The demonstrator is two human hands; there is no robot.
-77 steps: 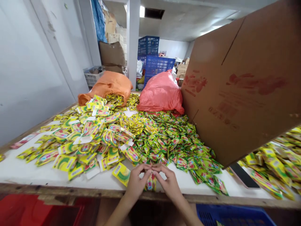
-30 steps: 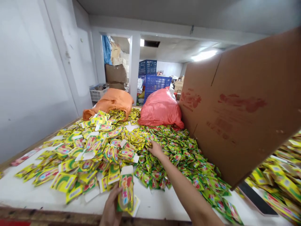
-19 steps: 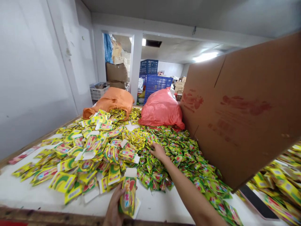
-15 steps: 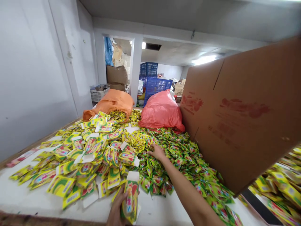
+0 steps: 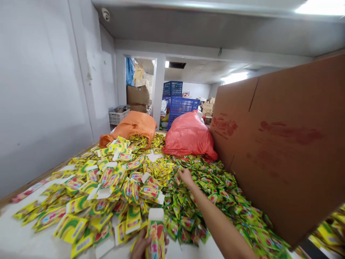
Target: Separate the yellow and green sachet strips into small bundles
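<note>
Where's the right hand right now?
In the head view the right hand is stretched out mid-table, resting on the heap of small green sachets, just right of the flat yellow cartons and in front of the red sack.

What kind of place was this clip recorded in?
Probably a small packing workshop or storeroom: a table heaped with sachets and flat cartons, a big cardboard box, stacked blue crates behind.
</note>
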